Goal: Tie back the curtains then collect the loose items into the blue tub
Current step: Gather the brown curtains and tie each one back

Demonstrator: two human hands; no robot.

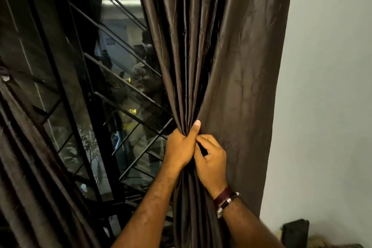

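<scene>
Brown curtain (211, 50) hangs from 12 o'clock down through centre frame, gathered into tight pleats at a waist just below centre; its right panel falls loose and flat against the pale wall (330, 86) at 3 o'clock; left hand (180, 148) wraps the gathered pleats, grip clamped on the fabric, thumb pointing up along the folds; right hand (211, 159) sits just beside it at 5 o'clock, touching the left, fingers curled and pinching the cloth at the same waist; a dark strap and a metal bracelet (226, 201) circle the right wrist; second curtain (30, 167) runs along the 8 o'clock edge, drawn in at 9 o'clock by a tie (5, 71); between the two curtains, window (84, 78) with dark metal bars (120, 46) crossing on the slant, glass showing dim reflections and a bright light at 11 o'clock; small dark box-like thing (296, 230) at 5 o'clock by the wall, too blurred to name.
</scene>
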